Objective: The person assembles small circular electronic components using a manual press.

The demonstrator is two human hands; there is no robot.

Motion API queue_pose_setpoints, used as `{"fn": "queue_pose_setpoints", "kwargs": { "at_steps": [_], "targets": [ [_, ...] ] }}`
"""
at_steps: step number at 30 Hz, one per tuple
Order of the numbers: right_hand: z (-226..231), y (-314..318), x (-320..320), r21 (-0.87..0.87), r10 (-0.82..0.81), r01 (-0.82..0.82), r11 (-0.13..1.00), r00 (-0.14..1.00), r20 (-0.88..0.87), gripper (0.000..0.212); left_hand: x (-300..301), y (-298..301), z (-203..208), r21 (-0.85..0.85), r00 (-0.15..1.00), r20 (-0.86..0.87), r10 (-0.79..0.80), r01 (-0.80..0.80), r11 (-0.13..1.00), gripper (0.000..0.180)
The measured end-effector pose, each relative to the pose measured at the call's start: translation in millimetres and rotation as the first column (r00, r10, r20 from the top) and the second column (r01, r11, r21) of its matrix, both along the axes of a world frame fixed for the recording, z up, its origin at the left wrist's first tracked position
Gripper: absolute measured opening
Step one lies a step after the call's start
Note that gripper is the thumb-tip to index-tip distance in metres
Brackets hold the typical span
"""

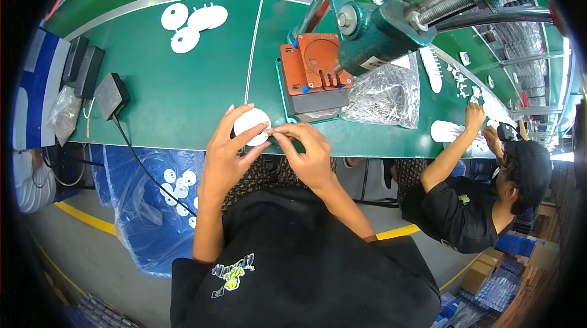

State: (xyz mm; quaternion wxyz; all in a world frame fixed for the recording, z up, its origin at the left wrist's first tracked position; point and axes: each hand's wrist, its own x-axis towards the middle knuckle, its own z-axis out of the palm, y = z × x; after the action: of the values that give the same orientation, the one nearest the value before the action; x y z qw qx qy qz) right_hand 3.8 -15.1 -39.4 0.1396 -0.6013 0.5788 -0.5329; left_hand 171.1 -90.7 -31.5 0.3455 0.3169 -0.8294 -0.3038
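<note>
Right now I am pinching a round white plastic disc (251, 125) between the fingers of my left hand (225, 158), which is curled around its left and lower edge, thumb coming up under it. My right hand (307, 154) is closing in from the other side, its fingertips pressed together on the disc's right rim, though whether they are also gripping some tiny part there I cannot tell. Both hands are meeting over the near edge of the long green workbench (183, 95), so the disc is hanging just above that edge, directly in front of my chest. Just beyond my right hand an orange metal fixture block (312, 65) is sitting on a dark base, under the teal cast-iron hand press (379, 28). Beside the press a clear plastic bag of small metal pins (385, 95) is lying on the bench. Farther back on the left, a few more white plastic discs (189, 22) are resting together on the green surface, and a small black box with a cable (110, 95) is sitting near the bench's left end. Below the bench, to my left, a blue plastic bag holding more white discs (156, 206) is hanging open. To my right another person in a black shirt (471, 206) is working at the same bench.
</note>
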Motion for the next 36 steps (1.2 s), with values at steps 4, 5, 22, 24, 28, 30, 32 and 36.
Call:
{"fn": "queue_pose_setpoints", "kwargs": {
  "at_steps": [4,5,22,24,28,30,32,36],
  "targets": [
    [7.7,-6.3,1.4,-0.103,-0.008,-0.011,0.995,0.983,-0.181,0.015,-1.7,0.2,0.8,0.003,1.000,0.011,0.002,-0.002,1.000,0.041],
    [5.8,-7.6,2.7,-0.099,0.009,-0.030,0.995,0.979,-0.204,0.015,-2.3,1.2,1.2,0.020,1.000,0.020,0.021,-0.022,1.000,0.041],
    [-17.1,36.9,-42.9,-0.079,-0.270,0.262,0.962,0.954,-0.127,0.017,-67.8,-4.8,52.1,-0.382,0.988,-0.096,-0.120,0.074,0.921,0.035],
    [-15.1,31.6,-39.5,-0.112,-0.251,0.232,0.966,0.944,-0.212,0.019,-89.2,-13.7,49.2,-0.420,0.998,-0.046,-0.054,0.030,0.907,0.032],
    [-20.5,35.1,-36.8,-0.076,-0.251,0.242,0.967,0.956,-0.150,0.020,-108.9,-23.9,43.0,-0.434,0.992,0.117,0.045,0.011,0.901,0.046],
    [-4.6,29.4,-43.0,-0.125,-0.315,0.313,0.941,0.949,0.007,0.023,-110.6,-23.1,44.8,-0.384,0.987,0.158,0.028,0.035,0.923,0.059],
    [31.9,12.6,-67.2,-0.385,-0.447,0.411,0.826,0.894,-0.006,0.041,-109.6,-25.5,48.3,-0.394,0.990,0.138,0.027,0.030,0.919,0.057],
    [205.8,-52.0,-111.4,-0.819,-0.395,0.381,0.429,0.894,0.209,0.066,-121.5,-34.3,56.3,-0.385,0.997,0.080,0.007,0.025,0.923,0.052]
  ]
}}
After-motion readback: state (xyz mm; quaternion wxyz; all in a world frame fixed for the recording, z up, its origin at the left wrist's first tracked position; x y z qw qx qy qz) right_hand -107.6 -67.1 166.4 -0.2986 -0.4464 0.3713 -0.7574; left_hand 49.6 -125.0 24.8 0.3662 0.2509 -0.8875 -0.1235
